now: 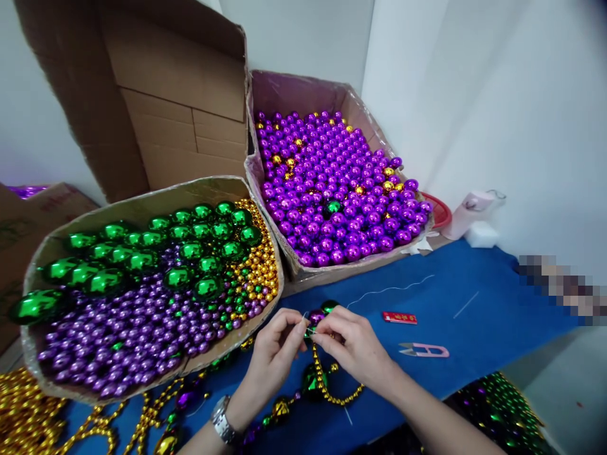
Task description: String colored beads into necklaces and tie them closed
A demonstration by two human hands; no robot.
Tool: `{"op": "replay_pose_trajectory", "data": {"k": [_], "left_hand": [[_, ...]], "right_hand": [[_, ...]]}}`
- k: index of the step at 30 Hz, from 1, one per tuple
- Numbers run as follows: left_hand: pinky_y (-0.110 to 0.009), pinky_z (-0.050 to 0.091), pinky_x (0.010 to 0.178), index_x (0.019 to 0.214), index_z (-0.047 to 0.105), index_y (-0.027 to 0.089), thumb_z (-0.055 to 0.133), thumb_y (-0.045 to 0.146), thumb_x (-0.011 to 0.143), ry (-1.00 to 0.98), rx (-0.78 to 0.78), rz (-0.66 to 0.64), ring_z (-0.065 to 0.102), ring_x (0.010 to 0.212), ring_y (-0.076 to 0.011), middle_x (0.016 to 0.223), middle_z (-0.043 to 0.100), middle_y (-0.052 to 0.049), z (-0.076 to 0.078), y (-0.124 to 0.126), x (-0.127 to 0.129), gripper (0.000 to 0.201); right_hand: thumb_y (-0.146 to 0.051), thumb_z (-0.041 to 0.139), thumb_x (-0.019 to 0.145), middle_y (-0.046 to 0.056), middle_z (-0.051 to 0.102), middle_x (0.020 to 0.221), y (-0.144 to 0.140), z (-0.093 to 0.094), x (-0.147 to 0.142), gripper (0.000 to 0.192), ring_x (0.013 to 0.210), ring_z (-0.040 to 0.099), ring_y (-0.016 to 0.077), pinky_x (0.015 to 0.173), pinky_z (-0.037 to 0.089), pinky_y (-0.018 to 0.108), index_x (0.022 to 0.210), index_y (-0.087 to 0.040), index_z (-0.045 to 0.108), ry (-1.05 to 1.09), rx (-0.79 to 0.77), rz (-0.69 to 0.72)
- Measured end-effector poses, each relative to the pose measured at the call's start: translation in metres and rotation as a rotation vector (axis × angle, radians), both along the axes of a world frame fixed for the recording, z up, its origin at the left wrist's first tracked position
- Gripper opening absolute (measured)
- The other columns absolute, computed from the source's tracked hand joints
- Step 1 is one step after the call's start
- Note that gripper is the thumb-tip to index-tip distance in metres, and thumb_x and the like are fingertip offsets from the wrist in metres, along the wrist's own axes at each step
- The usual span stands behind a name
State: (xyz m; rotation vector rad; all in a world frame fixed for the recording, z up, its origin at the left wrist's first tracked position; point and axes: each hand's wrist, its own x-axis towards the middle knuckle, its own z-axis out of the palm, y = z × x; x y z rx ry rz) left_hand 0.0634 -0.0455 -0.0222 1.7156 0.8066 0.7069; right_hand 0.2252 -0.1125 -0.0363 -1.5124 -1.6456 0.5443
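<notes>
My left hand [277,347], wearing a metal watch [222,419] on its wrist, is closed in a pinch on white thread. Facing it, my right hand [349,341] pinches the thread too, its fingertips almost meeting those of the left. Between them a purple bead [316,317] and a green bead partly show. Below the fingers hangs a loop of small gold beads [337,400], beside a large green bead [313,380]. A long tail of white thread [389,290] runs away over the blue cloth [374,423].
Purple balls with some gold fill a carton [310,273] behind; a nearer box [281,278] holds green, purple and gold beads. Pink thread snips [434,350] and a red packet [399,317] lie at right. Gold bead strands [28,407] heap at left. A pink bottle [467,215] stands by the wall.
</notes>
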Motion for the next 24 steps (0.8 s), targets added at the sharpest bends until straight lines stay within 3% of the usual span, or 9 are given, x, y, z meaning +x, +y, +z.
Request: {"op": "replay_pose_trajectory", "data": {"k": [4, 6, 8, 11, 13, 15, 17, 21, 24], "left_hand": [[-0.025, 0.043, 0.063, 0.082, 0.053, 0.018, 0.046, 0.029, 0.091, 0.077, 0.135, -0.005, 0.052, 0.07, -0.0131, 0.082, 0.052, -0.002, -0.001, 0.003, -0.004, 0.017], [-0.027, 0.042, 0.071, 0.082, 0.053, 0.018, 0.046, 0.028, 0.091, 0.112, 0.225, 0.019, 0.053, 0.079, -0.015, 0.088, 0.054, -0.003, -0.001, 0.007, -0.008, 0.015], [-0.029, 0.04, 0.075, 0.08, 0.053, 0.018, 0.048, 0.028, 0.09, 0.153, 0.283, 0.066, 0.051, 0.08, -0.0159, 0.087, 0.054, -0.003, -0.003, 0.009, -0.012, 0.015], [-0.026, 0.037, 0.061, 0.076, 0.052, 0.018, 0.049, 0.033, 0.089, 0.13, 0.056, 0.094, 0.046, 0.064, -0.0135, 0.07, 0.051, 0.0, -0.008, 0.008, -0.015, 0.02], [-0.023, 0.031, 0.05, 0.077, 0.05, 0.018, 0.047, 0.037, 0.089, -0.032, -0.268, 0.056, 0.042, 0.056, -0.0108, 0.074, 0.054, -0.001, -0.01, 0.004, -0.012, 0.023], [-0.021, 0.027, 0.045, 0.079, 0.046, 0.018, 0.045, 0.037, 0.09, -0.242, -0.525, 0.004, 0.041, 0.053, -0.0084, 0.09, 0.059, -0.004, -0.01, 0.001, -0.008, 0.022], [-0.021, 0.026, 0.044, 0.08, 0.043, 0.019, 0.046, 0.037, 0.09, -0.352, -0.621, -0.035, 0.041, 0.051, -0.0078, 0.092, 0.061, -0.005, -0.008, -0.001, -0.002, 0.021], [-0.021, 0.031, 0.048, 0.074, 0.043, 0.018, 0.05, 0.034, 0.089, -0.211, -0.379, -0.046, 0.041, 0.052, -0.0095, 0.061, 0.051, 0.003, -0.004, 0.003, 0.001, 0.023], [-0.022, 0.034, 0.054, 0.07, 0.046, 0.017, 0.051, 0.034, 0.088, -0.07, -0.168, -0.045, 0.042, 0.057, -0.0104, 0.06, 0.048, 0.003, -0.008, 0.004, -0.004, 0.025]], "right_hand": [[-0.028, 0.053, 0.09, 0.001, 0.055, 0.076, -0.004, -0.001, 0.002, 0.019, 0.073, 0.053, 0.0136, 0.068, 0.038, 0.025, 0.076, -0.02, 0.062, 0.07, -0.019, 0.001], [-0.029, 0.055, 0.089, 0.0, 0.054, 0.076, -0.006, -0.004, 0.001, 0.017, 0.071, 0.052, 0.0131, 0.064, 0.039, 0.025, 0.076, -0.02, 0.06, 0.353, -0.087, 0.016], [-0.032, 0.056, 0.088, 0.002, 0.058, 0.089, -0.005, -0.01, -0.001, 0.014, 0.08, 0.055, 0.0145, 0.063, 0.041, 0.024, 0.08, -0.021, 0.057, 0.838, -0.146, 0.015], [-0.033, 0.06, 0.084, 0.002, 0.059, 0.102, -0.002, -0.02, -0.004, 0.015, 0.099, 0.056, 0.018, 0.068, 0.046, 0.025, 0.081, -0.021, 0.052, 1.579, -0.155, 0.01], [-0.032, 0.061, 0.082, -0.003, 0.057, 0.081, 0.001, -0.027, -0.006, 0.018, 0.086, 0.058, 0.0139, 0.066, 0.046, 0.023, 0.078, -0.022, 0.047, 1.789, -0.138, 0.022], [-0.033, 0.06, 0.083, -0.008, 0.044, 0.062, 0.004, -0.03, -0.007, 0.02, 0.065, 0.053, 0.0085, 0.057, 0.042, 0.018, 0.076, -0.022, 0.045, 1.807, -0.123, 0.027], [-0.032, 0.059, 0.084, -0.009, 0.033, 0.058, 0.005, -0.031, -0.007, 0.021, 0.053, 0.042, 0.0062, 0.05, 0.036, 0.017, 0.075, -0.021, 0.043, 1.77, -0.12, 0.028], [-0.028, 0.057, 0.086, -0.009, 0.027, 0.058, 0.001, -0.026, -0.005, 0.023, 0.05, 0.034, 0.0063, 0.046, 0.027, 0.018, 0.072, -0.021, 0.04, 1.629, -0.14, 0.032], [-0.029, 0.055, 0.088, -0.008, 0.031, 0.059, -0.004, -0.024, -0.003, 0.024, 0.05, 0.033, 0.0066, 0.047, 0.025, 0.019, 0.072, -0.02, 0.04, 1.488, -0.17, 0.05]]}}
